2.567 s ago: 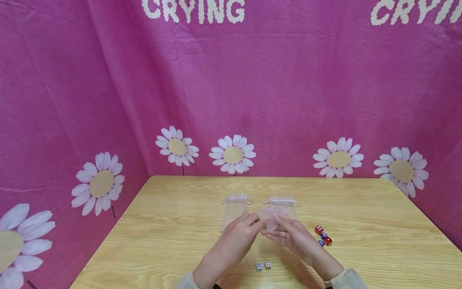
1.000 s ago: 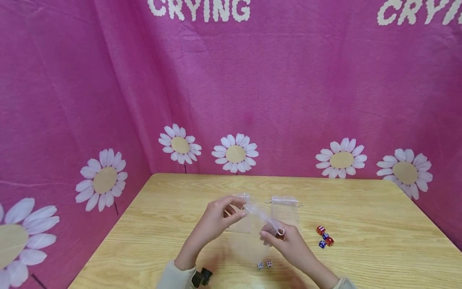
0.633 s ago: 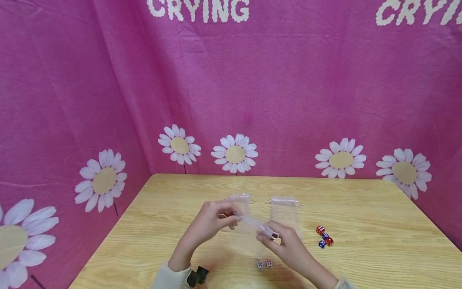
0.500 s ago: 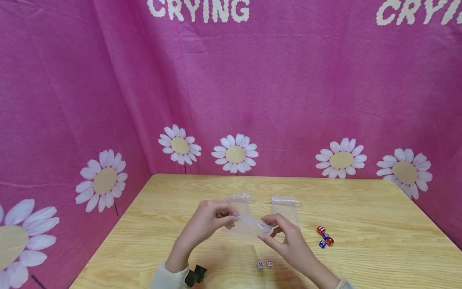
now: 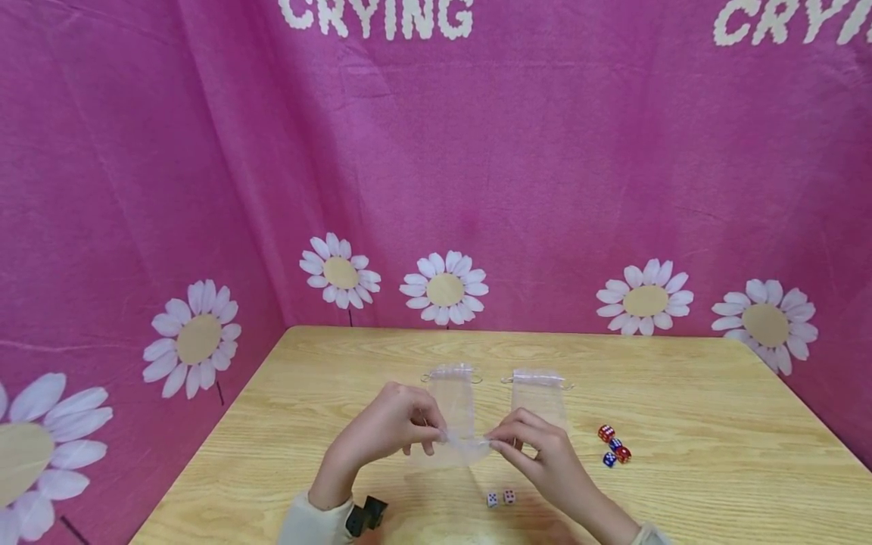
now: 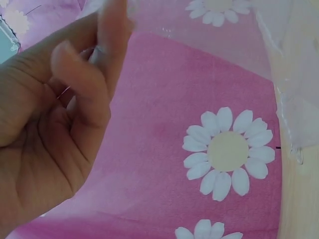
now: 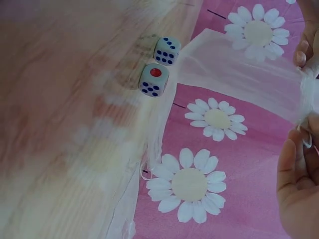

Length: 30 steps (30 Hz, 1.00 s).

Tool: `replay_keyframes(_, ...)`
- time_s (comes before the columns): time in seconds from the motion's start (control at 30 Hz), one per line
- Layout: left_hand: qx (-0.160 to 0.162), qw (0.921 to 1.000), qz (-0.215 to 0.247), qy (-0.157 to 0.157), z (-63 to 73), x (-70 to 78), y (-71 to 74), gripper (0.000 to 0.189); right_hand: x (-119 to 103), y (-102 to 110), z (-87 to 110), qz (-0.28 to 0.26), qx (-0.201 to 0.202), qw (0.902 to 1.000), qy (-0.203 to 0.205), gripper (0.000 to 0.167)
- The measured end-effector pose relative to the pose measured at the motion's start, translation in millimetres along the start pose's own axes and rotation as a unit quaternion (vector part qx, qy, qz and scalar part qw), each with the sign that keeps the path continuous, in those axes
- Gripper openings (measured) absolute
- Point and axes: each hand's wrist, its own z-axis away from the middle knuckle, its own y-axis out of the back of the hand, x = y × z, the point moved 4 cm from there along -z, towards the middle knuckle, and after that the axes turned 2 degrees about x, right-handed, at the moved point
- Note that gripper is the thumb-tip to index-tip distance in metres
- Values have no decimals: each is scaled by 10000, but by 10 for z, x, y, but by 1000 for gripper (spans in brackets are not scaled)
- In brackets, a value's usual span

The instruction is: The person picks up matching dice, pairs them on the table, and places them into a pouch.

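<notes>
Pouch [image 5: 468, 452] of sheer white drawstring fabric is hanging between your left hand [image 5: 395, 424] and right hand [image 5: 540, 448], each grip pinching its edge above the pale wood-grain tabletop [image 5: 306, 424]; six white, red and blue cube dice [image 5: 509, 496] are lying loose, so no pouch seems filled yet

A sheer, whitish drawstring bag [image 5: 466, 453] is held up over the near middle of the counter [image 5: 279, 424], its bunched mouth pinched between the left hand [image 5: 402, 424] and the right hand [image 5: 538, 450]. The body hangs thin, flat and see-through; a pale cord loops at the right fingertips. Whether its lower end touches the counter cannot be told.
</notes>
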Motion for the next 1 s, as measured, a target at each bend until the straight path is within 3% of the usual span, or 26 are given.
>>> replay_keyframes(0.27,-404,9992,-52,-53,-22,6,-78,18,5,-38,13,-275,-251,9992,145,22)
replay_keyframes(0.4,-615,9980,-127,81,-22,-5,-104,20,53,-36,18,-706,-718,9945,-299,15)
replay_keyframes(0.47,-668,9975,-154,143,-18,-17,-108,20,111,-29,39,-1096,-1029,9857,-763,14)
replay_keyframes(0.6,-700,9972,-74,241,-14,-46,-105,20,253,-5,102,-1741,-1490,9573,-1762,17)
replay_keyframes(0.67,-697,9972,-39,260,-13,-58,-101,20,322,14,133,-1841,-1610,9453,-2157,20)
replay_keyframes(0.77,-663,9975,-18,249,-14,-69,-90,20,410,48,164,-1742,-1710,9364,-2520,23)
replay_keyframes(0.87,-627,9977,-14,248,-16,-79,-82,20,476,78,180,-1477,-1783,9376,-2595,23)
replay_keyframes(1.0,-612,9978,-7,263,-17,-90,-76,21,487,74,181,-886,-2089,9478,-2242,15)
